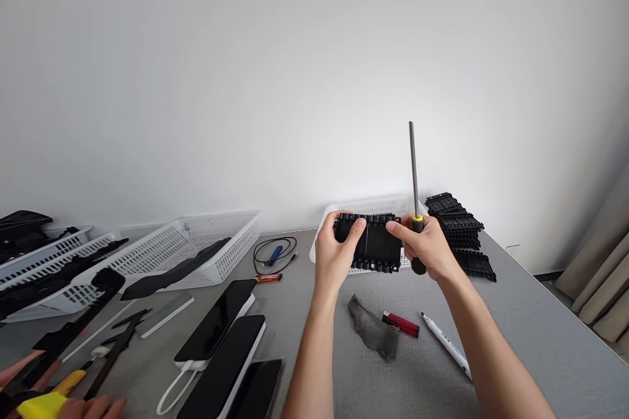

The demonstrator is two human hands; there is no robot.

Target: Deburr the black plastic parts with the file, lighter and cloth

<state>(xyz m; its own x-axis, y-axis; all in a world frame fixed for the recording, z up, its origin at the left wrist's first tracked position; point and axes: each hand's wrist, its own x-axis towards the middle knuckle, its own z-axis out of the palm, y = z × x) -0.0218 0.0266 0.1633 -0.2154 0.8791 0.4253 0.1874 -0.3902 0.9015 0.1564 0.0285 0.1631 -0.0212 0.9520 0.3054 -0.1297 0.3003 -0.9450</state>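
Observation:
A flat black plastic panel (383, 245) with knobbly, notched long edges is raised above the table between my hands. My left hand (337, 245) is closed on its left end, the thumb lying across its face. At the opposite end, my right hand (430, 245) pinches the panel with its thumb. Also gripped in that hand is a hand tool (413, 170) with a long grey metal shaft pointing up and a black handle with a yellow collar; whether it is a file or a screwdriver I cannot tell. Its shaft stands apart from the panel.
Behind my hands sits a white basket (319, 213), with stacked black panels (459, 226) to its right. Below lie a dark mesh scrap (373, 330), a red lighter (401, 324) and a white marker (447, 347). Phones (223, 366) lie left; another person's hands (93, 408) work at far left.

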